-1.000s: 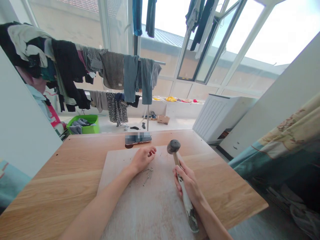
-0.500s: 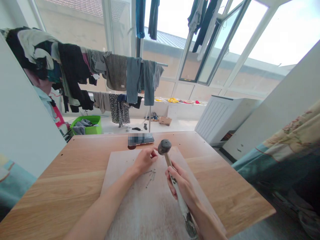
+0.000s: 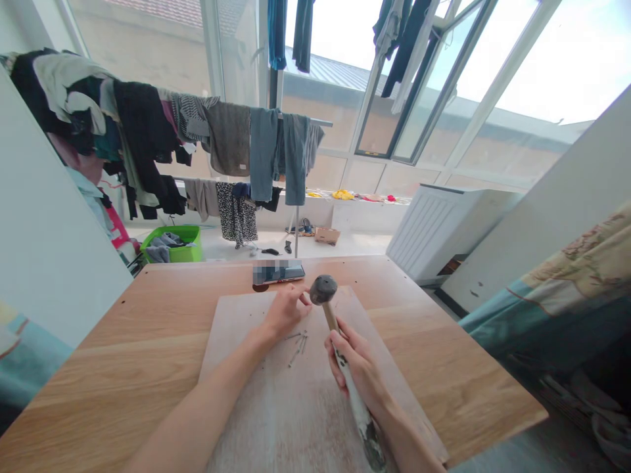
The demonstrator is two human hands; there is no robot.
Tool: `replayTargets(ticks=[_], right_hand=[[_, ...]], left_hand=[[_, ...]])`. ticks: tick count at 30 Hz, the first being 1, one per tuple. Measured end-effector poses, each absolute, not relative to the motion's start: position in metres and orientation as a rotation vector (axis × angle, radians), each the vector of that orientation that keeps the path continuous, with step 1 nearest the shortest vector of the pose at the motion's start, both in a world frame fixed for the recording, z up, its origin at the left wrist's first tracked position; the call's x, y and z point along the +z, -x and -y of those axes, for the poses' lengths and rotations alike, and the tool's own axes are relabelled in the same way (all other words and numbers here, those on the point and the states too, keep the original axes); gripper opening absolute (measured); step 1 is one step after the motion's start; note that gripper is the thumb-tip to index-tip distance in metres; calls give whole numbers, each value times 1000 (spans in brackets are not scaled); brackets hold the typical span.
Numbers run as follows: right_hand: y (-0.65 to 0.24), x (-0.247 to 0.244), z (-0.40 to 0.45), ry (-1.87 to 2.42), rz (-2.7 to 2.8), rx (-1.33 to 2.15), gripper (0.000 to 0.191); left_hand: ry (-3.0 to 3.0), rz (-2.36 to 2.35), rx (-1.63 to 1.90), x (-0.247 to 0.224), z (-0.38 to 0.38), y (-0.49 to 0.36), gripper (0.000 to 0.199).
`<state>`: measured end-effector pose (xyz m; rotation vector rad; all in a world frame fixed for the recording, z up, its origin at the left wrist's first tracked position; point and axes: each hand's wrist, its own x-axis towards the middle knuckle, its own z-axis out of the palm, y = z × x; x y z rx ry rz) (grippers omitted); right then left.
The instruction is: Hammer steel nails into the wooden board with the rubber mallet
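Note:
My right hand [image 3: 355, 358] is wrapped round the handle of a mallet [image 3: 324, 290] with a dark rounded head and a light, paint-worn grip. The mallet's head is raised close beside the fingertips of my left hand [image 3: 288, 309]. My left fingers are pinched together near the far part of a pale wooden board [image 3: 296, 407]; what they hold, if anything, is too small to make out. Several loose nails [image 3: 298, 345] lie on the board between my hands.
The board rests on a wood-grain table [image 3: 148, 348]. At the table's far edge lies a phone [image 3: 283, 272]. Beyond stand a rack of hanging clothes [image 3: 229, 141], a green basket [image 3: 194, 246] and a white cabinet-like unit [image 3: 434, 226]. A curtain [image 3: 566, 282] hangs at the right.
The view has shifted slightly. Both hands and the mallet stay almost where they were, with the mallet head still beside my left fingertips.

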<state>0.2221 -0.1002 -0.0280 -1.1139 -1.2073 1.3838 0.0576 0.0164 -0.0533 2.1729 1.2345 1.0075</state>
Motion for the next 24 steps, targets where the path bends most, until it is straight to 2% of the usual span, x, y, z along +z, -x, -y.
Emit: replayTargets(ticks=[11, 18, 24], right_hand=[[-223, -32, 101, 1105, 1173, 1425, 38], [-226, -35, 98, 1130, 1107, 1354, 34], [-227, -39, 98, 1102, 1141, 1348, 33]], left_hand=[[-2185, -1206, 938, -42, -12, -53, 25], [-2483, -1209, 180, 3, 11, -31, 12], [-2529, -1304, 158, 0, 10, -34, 6]])
